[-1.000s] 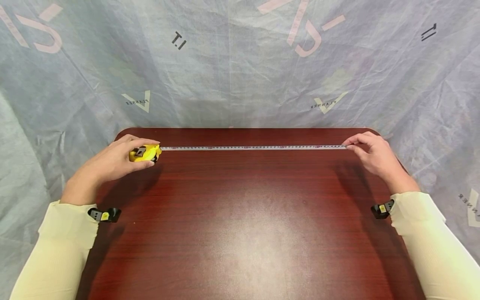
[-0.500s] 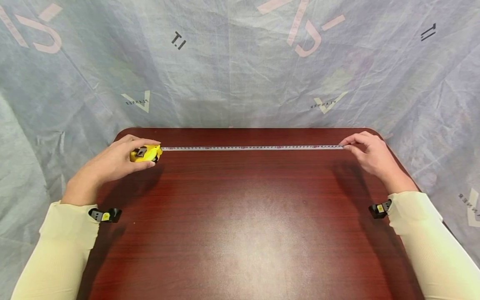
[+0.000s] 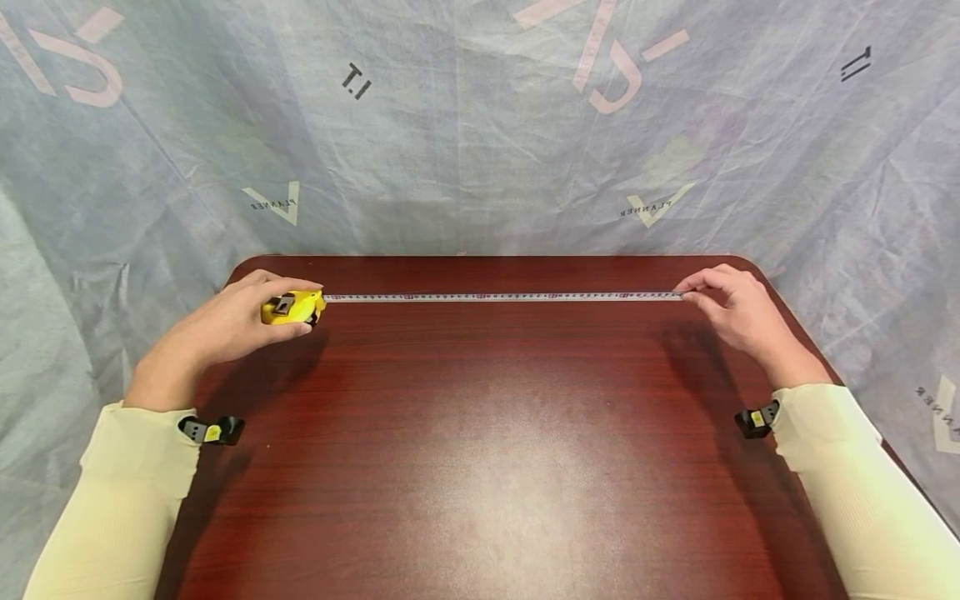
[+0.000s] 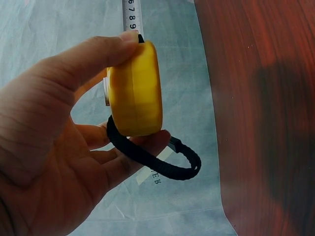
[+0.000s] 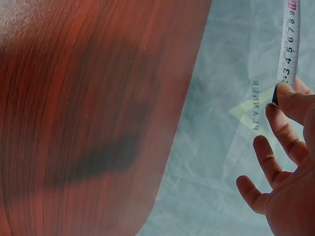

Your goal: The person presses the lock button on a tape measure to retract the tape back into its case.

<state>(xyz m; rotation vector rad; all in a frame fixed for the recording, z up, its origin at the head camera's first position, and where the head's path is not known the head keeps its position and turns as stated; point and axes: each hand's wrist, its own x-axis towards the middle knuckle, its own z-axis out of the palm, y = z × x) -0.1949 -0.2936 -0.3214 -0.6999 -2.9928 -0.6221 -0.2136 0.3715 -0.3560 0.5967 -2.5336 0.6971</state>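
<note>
Between thumb and fingers, my left hand (image 3: 232, 321) grips the yellow case of a tape measure (image 3: 298, 307) above the far left of the table. In the left wrist view the case (image 4: 135, 93) stands edge-on, and a black wrist strap (image 4: 157, 162) loops below it. The white blade (image 3: 517, 297) runs straight across to the far right. There my right hand (image 3: 738, 312) pinches its end between thumb and forefinger. In the right wrist view the blade's end (image 5: 288, 59) shows low numbers above the thumb, and the other fingers spread apart.
A dark red wood-grain table (image 3: 487, 433) lies under both hands, with rounded far corners. Grey printed sheeting (image 3: 457, 150) hangs behind it and at both sides. Each wrist wears a small black camera, such as the right one (image 3: 756, 421).
My right hand has drifted slightly left, and the exposed blade between the hands is a little shorter. The left hand and the tape case have shifted very slightly right.
</note>
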